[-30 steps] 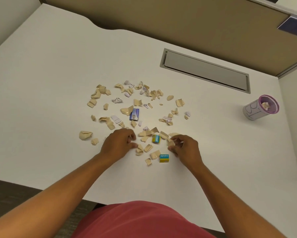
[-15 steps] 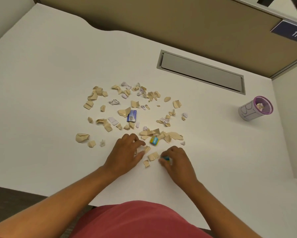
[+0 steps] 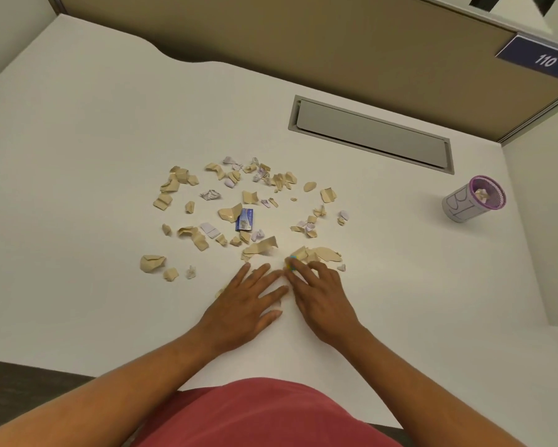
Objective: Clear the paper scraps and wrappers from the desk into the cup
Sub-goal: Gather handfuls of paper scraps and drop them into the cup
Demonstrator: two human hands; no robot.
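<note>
A: Now that both hands have flattened side by side on the bench (image 3: 77, 156), what's different?

B: The left hand (image 3: 245, 304) and right hand (image 3: 319, 301) were picking apart a second ago; their fingers now lie straight, grasping nothing, covering near scraps.

A: And the rest?

B: The paper scraps (image 3: 239, 204) remain scattered, well apart from the cup (image 3: 472, 200). Looks like gathering.

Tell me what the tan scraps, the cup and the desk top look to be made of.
Tan torn scraps: likely thin paper or card, matte, with creased, ragged edges. Purple-rimmed mesh cup: seemingly wire mesh inside, with a white, pen-marked paper sleeve. White desk top: smooth, matte, probably laminate.
</note>
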